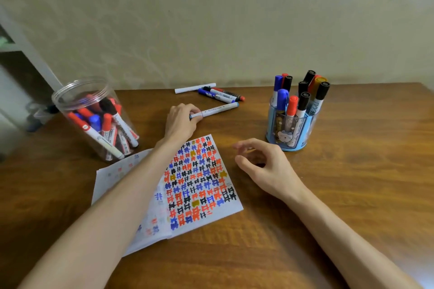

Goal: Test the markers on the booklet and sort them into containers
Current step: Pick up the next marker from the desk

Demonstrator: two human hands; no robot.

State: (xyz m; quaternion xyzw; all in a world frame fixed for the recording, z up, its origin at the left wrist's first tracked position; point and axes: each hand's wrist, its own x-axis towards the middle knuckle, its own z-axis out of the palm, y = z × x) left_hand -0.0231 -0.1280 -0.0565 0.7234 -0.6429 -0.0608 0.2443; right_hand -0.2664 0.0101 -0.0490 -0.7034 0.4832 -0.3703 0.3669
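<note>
An open booklet (199,180) lies in the middle of the table, its right page full of red, blue, black and yellow marks. Beyond it my left hand (180,121) grips one end of a white marker with blue ends (218,109) that lies on the table. To the right of the booklet my right hand (263,165) hovers with loosely curled fingers and holds nothing. A few loose markers (219,93) lie near the wall. At the left stands a clear jar (96,119) with several markers. A blue holder (291,129) at the right has several markers upright.
The brown wooden table (352,195) meets a beige wall at the back. Past the table's left edge there is a white shelf frame (28,54). My left forearm lies across the booklet's left page.
</note>
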